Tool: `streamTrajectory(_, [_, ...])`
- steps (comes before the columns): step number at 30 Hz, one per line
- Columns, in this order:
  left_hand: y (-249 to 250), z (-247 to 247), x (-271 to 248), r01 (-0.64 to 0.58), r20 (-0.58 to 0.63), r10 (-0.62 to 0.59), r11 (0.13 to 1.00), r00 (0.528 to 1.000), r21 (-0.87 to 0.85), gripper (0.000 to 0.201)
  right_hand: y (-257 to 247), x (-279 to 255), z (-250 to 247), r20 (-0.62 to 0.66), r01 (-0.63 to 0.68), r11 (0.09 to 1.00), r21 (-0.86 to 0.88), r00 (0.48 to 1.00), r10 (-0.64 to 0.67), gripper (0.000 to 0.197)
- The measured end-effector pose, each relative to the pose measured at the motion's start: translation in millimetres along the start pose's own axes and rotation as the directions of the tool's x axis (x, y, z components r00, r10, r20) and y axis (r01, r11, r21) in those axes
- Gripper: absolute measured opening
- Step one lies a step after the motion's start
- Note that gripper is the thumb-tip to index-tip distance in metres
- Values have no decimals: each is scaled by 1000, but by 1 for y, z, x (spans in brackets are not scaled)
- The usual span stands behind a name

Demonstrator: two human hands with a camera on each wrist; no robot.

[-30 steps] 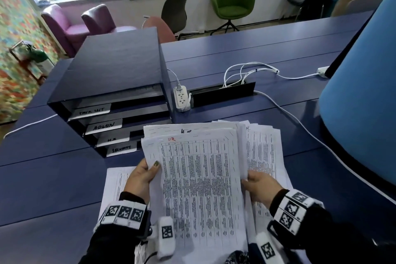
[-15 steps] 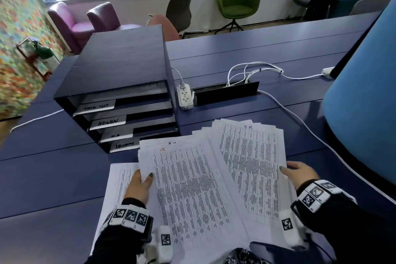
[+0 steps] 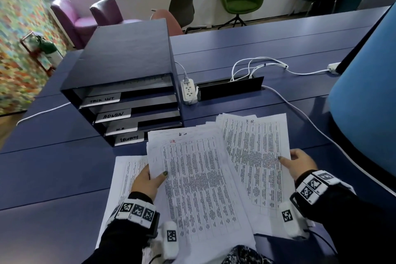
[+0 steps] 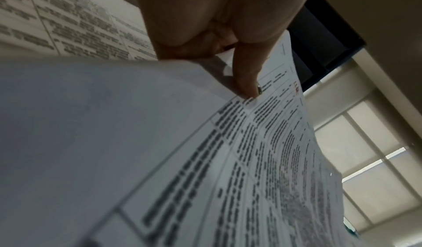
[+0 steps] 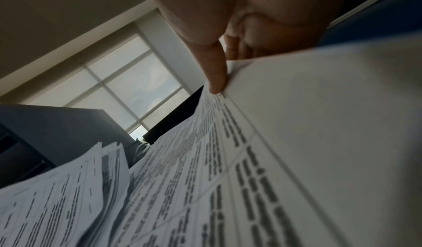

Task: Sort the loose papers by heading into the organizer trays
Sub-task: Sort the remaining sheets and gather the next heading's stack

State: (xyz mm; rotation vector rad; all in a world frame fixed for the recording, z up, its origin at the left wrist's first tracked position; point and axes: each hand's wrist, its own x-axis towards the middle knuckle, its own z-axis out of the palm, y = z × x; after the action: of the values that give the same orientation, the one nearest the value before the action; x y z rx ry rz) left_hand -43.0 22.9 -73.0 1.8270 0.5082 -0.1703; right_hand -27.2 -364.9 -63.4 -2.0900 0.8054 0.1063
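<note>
The left hand (image 3: 147, 180) pinches the left edge of a stack of papers (image 3: 199, 182), thumb on top and fingers hidden under it; red writing heads its top page. The right hand (image 3: 300, 163) pinches the right edge of a single sheet (image 3: 255, 156) headed "H.R.", fanned out to the right and tucked partly under the stack. Under the left hand another paper (image 3: 126, 178) lies flat on the blue table (image 3: 53, 167). Just beyond the stack stands the dark organizer (image 3: 128, 55), its four trays labelled; the third reads "H.R".
</note>
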Motion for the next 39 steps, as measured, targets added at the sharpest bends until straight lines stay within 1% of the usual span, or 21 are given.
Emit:
streamTrajectory(2, [4,-2,-4,-34,-3,34,999,999,9,35,-1,0,0,2,24,999,-34,1000,-23,18])
streamTrajectory(4, [10,-5,-6,-73,-3,73,997,997,17,38,-3,-2,-2,-2,38,999,-25,999,-38,17])
streamTrajectory(7, [15,-15,-4,-116,-36,116,993,993,-4,38,-8,-6,-10,-61,61,998,27,996,-59,14])
streamTrajectory(9, [15,-24,-1,-136,-44,133,987,990,-89,36,-12,-8,-17,-91,70,994,84,994,-62,12])
streamTrajectory(10, [16,-27,-1,-131,-28,128,975,991,-178,38,-13,-8,-20,-94,75,992,99,993,-66,12])
streamTrajectory(11, [17,-30,0,-116,1,121,955,993,-273,42,-15,-8,-23,-94,87,991,104,993,-77,12])
streamTrajectory(13, [23,-32,-1,-113,70,157,896,985,-429,55,-18,-5,-26,-80,116,988,103,991,-108,10])
streamTrajectory(15, [30,-34,-2,-116,135,209,858,968,-500,81,-23,-5,-28,-45,134,983,122,991,-130,8])
streamTrajectory(16, [34,-33,-3,-123,158,237,845,959,-520,91,-26,-6,-27,-29,147,980,135,989,-144,8])
streamTrajectory(18, [39,-31,-4,-132,178,273,820,946,-557,95,-33,-9,-25,3,173,971,167,984,-176,11])
streamTrajectory(21, [45,-27,-5,-115,182,270,798,946,-591,93,-46,-19,-16,78,190,949,253,973,-215,12])
streamTrajectory(24, [51,-21,-6,-112,190,284,783,940,-612,91,-53,-27,-3,164,172,924,342,957,-239,15])
streamTrajectory(27, [58,-17,-10,-112,166,283,752,945,-650,88,-58,-39,11,259,139,904,405,931,-259,20])
streamTrajectory(29, [61,-16,-10,-104,159,277,739,948,-665,78,-60,-49,21,324,128,899,419,904,-280,24])
streamTrajectory(30, [62,-17,-10,-95,163,274,731,948,-676,69,-60,-53,25,341,124,891,437,893,-292,26])
streamTrajectory(31, [63,-16,-11,-89,168,282,714,945,-694,60,-60,-57,29,347,119,883,454,889,-298,27])
streamTrajectory(33, [61,-15,-12,-86,156,277,696,948,-713,51,-59,-63,35,348,93,866,492,891,-293,27])
streamTrajectory(35, [55,-14,-13,-94,112,228,731,967,-676,46,-58,-69,42,366,51,856,514,890,-272,26])
streamTrajectory(36, [49,-14,-11,-100,82,197,764,977,-637,43,-56,-72,45,375,53,863,503,886,-274,26])
streamTrajectory(37, [44,-14,-9,-99,55,160,807,986,-582,42,-54,-74,50,384,60,873,484,882,-273,26])
streamTrajectory(39, [37,-14,-5,-128,12,143,916,990,-380,41,-48,-79,59,402,57,893,446,879,-257,24])
